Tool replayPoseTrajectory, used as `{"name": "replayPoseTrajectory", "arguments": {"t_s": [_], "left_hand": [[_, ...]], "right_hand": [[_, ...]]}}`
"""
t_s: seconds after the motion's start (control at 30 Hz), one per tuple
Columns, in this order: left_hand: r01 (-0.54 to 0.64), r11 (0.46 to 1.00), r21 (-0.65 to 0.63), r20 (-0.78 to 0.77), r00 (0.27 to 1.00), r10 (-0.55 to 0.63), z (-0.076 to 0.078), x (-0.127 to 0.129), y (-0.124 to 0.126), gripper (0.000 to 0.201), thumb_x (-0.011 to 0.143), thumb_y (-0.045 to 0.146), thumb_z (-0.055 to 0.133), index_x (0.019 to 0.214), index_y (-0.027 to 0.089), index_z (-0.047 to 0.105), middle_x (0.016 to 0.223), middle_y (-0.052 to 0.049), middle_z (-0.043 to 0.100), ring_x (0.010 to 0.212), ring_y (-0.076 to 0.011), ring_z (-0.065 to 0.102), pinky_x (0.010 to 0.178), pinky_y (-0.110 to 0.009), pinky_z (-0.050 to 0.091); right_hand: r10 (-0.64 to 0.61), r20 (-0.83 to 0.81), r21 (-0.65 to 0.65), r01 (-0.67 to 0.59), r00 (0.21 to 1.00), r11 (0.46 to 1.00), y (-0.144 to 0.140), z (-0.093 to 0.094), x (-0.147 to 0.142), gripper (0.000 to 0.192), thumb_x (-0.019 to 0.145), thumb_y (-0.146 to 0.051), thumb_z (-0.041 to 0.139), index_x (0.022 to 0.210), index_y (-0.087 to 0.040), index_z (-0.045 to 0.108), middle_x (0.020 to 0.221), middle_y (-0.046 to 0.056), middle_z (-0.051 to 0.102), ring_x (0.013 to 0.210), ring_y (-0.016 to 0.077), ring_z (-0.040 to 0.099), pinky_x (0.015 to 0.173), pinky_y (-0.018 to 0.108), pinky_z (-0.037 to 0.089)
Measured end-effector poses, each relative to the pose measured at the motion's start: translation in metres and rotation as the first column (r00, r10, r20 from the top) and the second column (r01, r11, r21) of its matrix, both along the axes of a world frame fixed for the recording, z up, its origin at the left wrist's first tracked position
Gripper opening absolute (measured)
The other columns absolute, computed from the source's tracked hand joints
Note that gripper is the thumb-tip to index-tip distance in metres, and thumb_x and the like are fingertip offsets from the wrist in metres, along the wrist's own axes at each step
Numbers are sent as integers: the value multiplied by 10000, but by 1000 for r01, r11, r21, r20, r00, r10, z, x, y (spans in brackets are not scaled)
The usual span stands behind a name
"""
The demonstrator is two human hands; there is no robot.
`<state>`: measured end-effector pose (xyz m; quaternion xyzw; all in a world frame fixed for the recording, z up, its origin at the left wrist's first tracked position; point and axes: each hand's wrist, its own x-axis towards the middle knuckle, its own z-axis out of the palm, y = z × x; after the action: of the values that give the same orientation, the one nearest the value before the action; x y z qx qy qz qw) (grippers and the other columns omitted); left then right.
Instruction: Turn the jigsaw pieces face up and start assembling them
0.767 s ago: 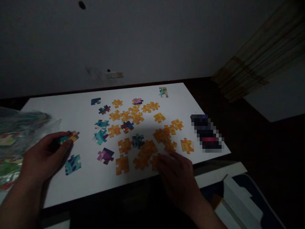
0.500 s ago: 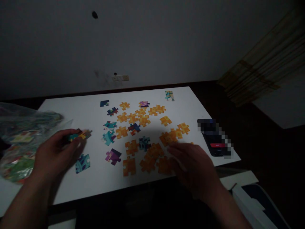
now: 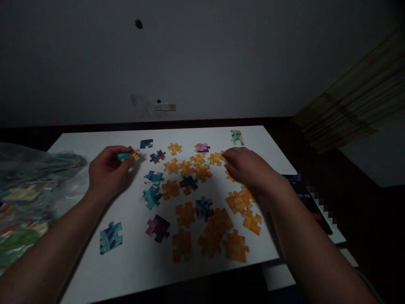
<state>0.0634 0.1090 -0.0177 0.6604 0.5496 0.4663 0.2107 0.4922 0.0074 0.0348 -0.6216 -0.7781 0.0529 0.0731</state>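
Several jigsaw pieces lie scattered on a white table [image 3: 95,143], most face down and orange [image 3: 186,213], some colourful. My left hand [image 3: 107,171] is raised over the table's left part and pinches a teal and yellow puzzle piece [image 3: 128,156]. My right hand [image 3: 249,169] reaches over the far right of the scatter, fingers curled down on an orange piece [image 3: 218,158]; whether it grips that piece is unclear. A blue piece [image 3: 110,237] lies alone near the front left.
A clear plastic bag with colourful pieces [image 3: 25,198] sits at the left edge. A dark phone [image 3: 308,198] lies at the table's right edge behind my right forearm. A wall with a socket [image 3: 165,107] stands behind the table.
Both hands moved forward, away from the near edge. The left hand carried its piece toward the far pieces; the right hand left the near orange pieces and reached the far right ones.
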Motion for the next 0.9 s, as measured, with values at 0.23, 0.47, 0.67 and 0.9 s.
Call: {"name": "replayPoseTrajectory", "arguments": {"t_s": [0.23,0.47,0.67,0.9], "left_hand": [[15,1000,-25,58,998,-14,4,2,-10,352,824,365,882,1125,199,807,1172,-78,868,1017,-258,815,960,-424,676],[29,999,-29,48,998,-27,5,1,-13,350,831,389,879,1126,210,817,1175,-77,868,1042,-266,823,987,-436,671],[58,997,-41,87,995,-54,1,-2,-12,316,866,419,898,1132,263,824,1181,-37,868,1055,-275,836,955,-420,674],[52,997,-49,47,998,-49,5,1,-15,375,858,554,900,1113,291,823,1175,-36,870,1003,-276,840,840,-414,686]], "right_hand": [[-100,-103,-6,100,990,995,0,-15,21,450,991,-367,731,1400,-180,709,1259,164,808,1112,342,753,985,491,599],[-42,17,35,41,999,999,-5,-9,15,433,966,-398,696,1335,-180,761,1265,184,782,1182,398,717,1056,580,590],[182,-42,89,-178,982,980,10,-23,-35,573,1111,-252,494,1676,-177,557,1778,171,524,1626,379,499,1330,640,420],[175,-51,105,-169,983,980,9,-24,-39,477,1135,-357,541,1546,-163,687,1618,225,641,1502,396,595,1253,627,494]]}}
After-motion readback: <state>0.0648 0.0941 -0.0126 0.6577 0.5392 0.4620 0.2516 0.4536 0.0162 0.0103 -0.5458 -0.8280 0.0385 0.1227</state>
